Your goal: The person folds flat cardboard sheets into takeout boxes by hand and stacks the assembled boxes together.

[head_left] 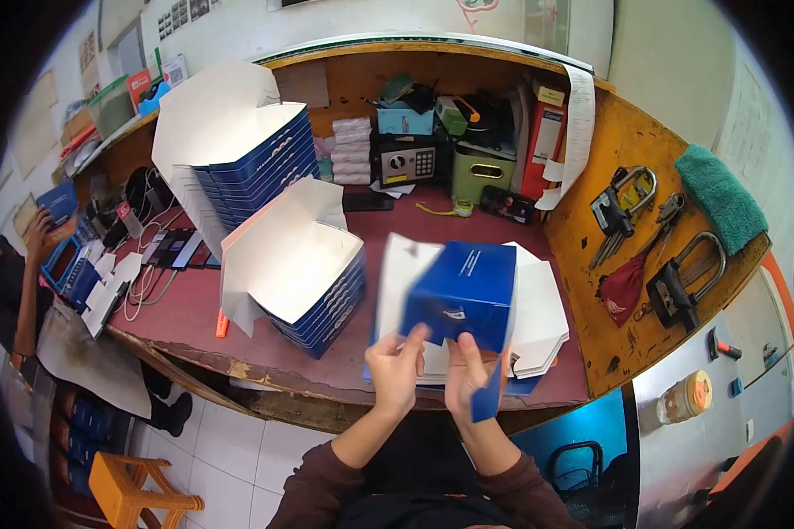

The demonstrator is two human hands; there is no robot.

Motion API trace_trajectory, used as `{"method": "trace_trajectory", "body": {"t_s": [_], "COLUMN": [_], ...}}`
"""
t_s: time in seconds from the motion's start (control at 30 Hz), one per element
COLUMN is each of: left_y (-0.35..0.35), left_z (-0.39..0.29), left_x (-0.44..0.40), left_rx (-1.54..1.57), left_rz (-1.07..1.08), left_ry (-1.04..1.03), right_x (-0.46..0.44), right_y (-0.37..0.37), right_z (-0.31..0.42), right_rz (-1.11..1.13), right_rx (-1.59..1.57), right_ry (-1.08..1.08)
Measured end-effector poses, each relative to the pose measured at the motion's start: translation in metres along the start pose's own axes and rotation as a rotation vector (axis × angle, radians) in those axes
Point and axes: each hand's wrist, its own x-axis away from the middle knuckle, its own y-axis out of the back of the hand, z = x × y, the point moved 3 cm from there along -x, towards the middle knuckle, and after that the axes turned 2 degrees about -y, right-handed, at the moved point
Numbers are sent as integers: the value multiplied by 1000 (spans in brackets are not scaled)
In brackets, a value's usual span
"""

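Note:
A blue cardboard box (464, 275), part-folded, is held up in front of me above the desk, with a white flap blurred at its left. My left hand (394, 375) is closed, thumb and fingers at the box's lower left edge. Cupped under the lower right edge, my right hand (469, 377) grips the box with its thumb on the near side, and a blue flap hangs over its palm. Behind and below lies a pile of white-faced flat cartons (538, 309). To the left stand a shorter stack of nested open boxes (322, 304) and a taller stack of them (260, 159).
At the back are a safe (406, 164), a green tin (483, 174), a red binder (543, 150) and a tape measure (460, 208). Padlocks (675, 295) and a teal towel (722, 198) lie on the right side panel. Another person's hand (40, 227) shows at far left, near phones (185, 249) with cables.

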Motion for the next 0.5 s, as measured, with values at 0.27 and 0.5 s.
{"method": "trace_trajectory", "body": {"t_s": [0.27,0.5], "left_y": [7,24], "left_z": [-52,-70], "left_x": [3,-32], "left_rx": [-585,-717], "left_rz": [596,462], "left_ry": [160,-334], "right_x": [-26,-26], "right_y": [-11,-59], "right_z": [7,12], "right_rz": [55,1003], "right_rx": [411,1427], "right_ry": [0,156]}}
